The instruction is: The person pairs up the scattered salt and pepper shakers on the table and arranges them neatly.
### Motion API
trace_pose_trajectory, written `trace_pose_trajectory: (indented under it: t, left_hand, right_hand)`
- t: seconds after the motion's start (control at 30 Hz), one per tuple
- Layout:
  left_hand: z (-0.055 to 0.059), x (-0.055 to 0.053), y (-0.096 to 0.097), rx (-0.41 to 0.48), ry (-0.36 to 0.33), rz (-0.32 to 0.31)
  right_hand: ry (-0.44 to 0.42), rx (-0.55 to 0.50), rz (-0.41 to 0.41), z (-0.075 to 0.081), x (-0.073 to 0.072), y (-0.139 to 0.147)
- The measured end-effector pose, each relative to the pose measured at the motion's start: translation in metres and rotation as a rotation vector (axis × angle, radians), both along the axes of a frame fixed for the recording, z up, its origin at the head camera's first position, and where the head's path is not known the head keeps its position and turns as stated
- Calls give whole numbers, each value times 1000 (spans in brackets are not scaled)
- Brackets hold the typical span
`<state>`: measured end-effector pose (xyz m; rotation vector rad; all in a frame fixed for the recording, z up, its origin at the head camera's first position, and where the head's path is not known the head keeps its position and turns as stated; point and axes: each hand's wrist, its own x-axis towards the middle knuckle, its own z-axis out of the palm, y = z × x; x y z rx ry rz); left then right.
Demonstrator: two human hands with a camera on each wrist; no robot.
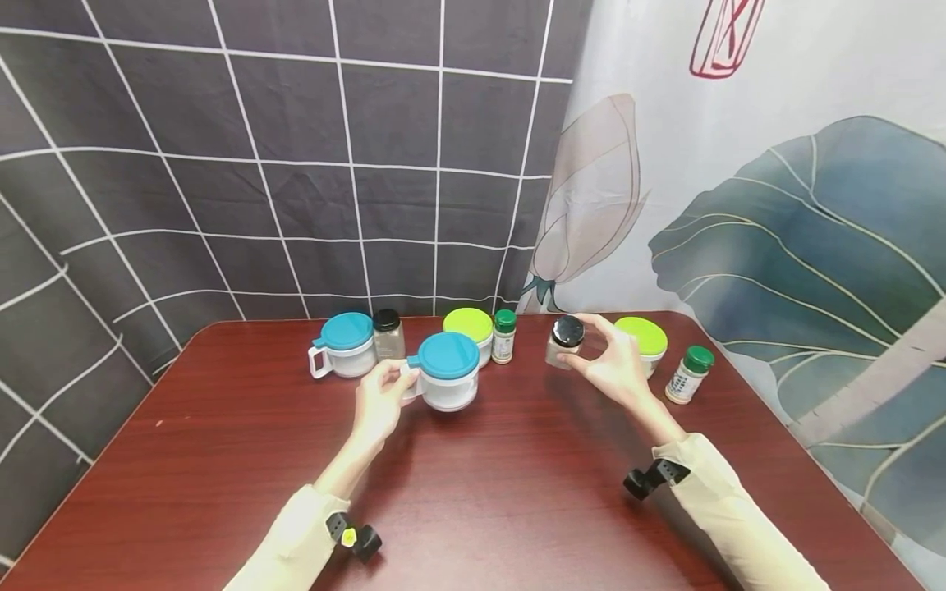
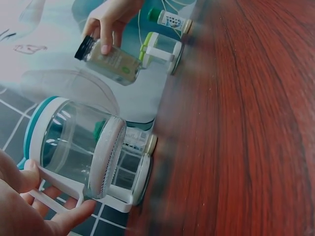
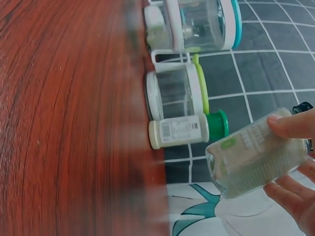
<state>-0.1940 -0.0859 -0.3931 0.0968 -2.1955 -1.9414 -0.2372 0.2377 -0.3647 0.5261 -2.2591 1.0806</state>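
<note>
Head view: your left hand [image 1: 380, 400] is gripping a blue-lidded jar [image 1: 447, 361] by its handle [image 2: 61, 179], fingers curled closed; your right hand [image 1: 615, 359] is pinching a tilted black-capped bottle [image 1: 566, 335], both containers hovering above the table [image 1: 473, 492].

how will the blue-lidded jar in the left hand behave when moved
The blue-lidded jar is probably stiff, being clear and hard-sided. It may feel light for its size, since it looks empty. Held by its side handle, it could tilt in the left hand.
</note>
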Motion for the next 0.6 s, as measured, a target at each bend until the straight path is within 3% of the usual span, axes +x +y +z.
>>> trace_pose_trajectory:
  t: [0.6]
  left_hand:
    - [0,3,-15,-28,-35,22]
  right_hand:
    - [-98,-17,60,-5,-1,-19]
